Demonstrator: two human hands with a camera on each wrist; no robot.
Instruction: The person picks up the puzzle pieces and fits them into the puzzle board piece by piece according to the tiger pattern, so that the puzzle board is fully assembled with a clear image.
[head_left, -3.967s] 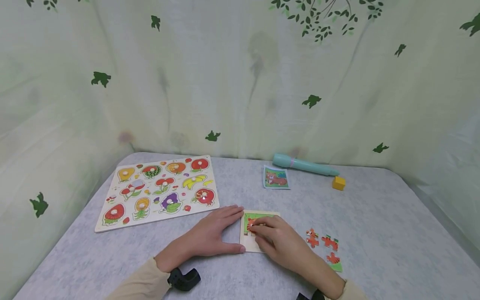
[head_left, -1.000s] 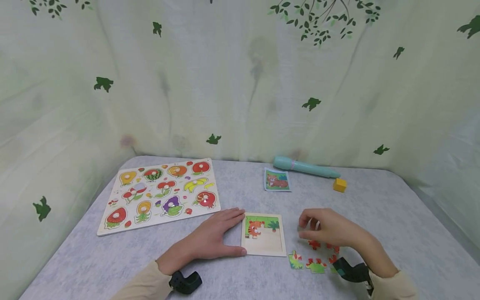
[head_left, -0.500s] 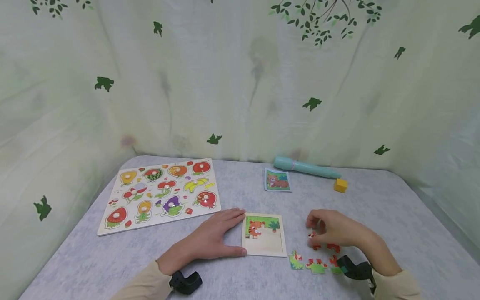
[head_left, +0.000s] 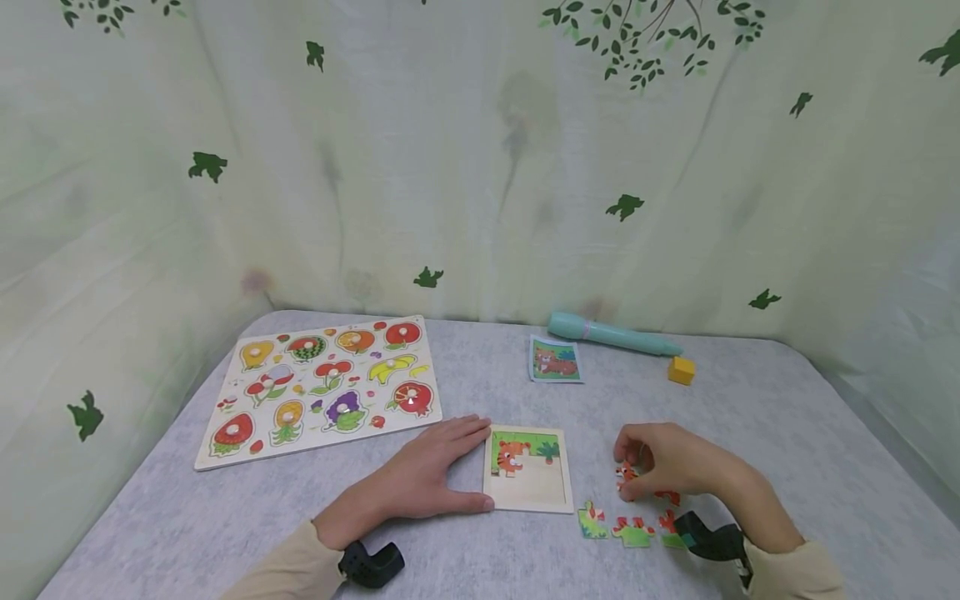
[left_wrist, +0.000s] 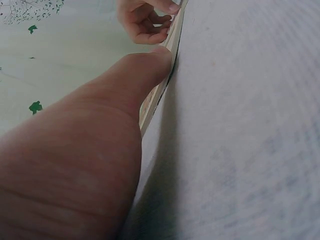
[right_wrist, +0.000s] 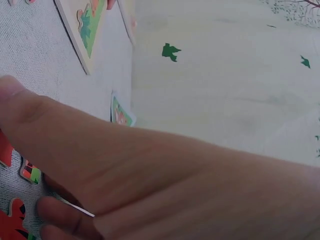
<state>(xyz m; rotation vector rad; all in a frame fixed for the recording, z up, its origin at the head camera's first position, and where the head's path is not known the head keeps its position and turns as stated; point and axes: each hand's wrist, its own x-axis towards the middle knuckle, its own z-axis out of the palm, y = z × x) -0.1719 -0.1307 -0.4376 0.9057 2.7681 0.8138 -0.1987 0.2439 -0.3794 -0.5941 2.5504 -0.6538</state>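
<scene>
A small wooden puzzle tray (head_left: 528, 496) lies in the middle of the table, with a tiger's head and a green plant fitted along its top. My left hand (head_left: 427, 468) lies flat against the tray's left edge, index finger and thumb spread at two corners. To the right, my right hand (head_left: 671, 458) curls thumb and fingers round an orange tiger puzzle piece (head_left: 624, 473) at the table. Several loose pieces lie by that hand, among them a green-and-red one (head_left: 592, 522) and a green one (head_left: 633, 533); its wrist partly covers others.
A large fruit peg board (head_left: 315, 450) lies at the left. Behind the tray are a picture card (head_left: 555, 360), a long teal stick with a thick end (head_left: 611, 333) and a yellow cube (head_left: 681, 371). A printed curtain (head_left: 480, 167) surrounds the table's far sides.
From the tray, my right hand has moved right to the loose pieces and closed in round the tiger piece. A plant piece now sits in the tray's top right. My left hand stays put.
</scene>
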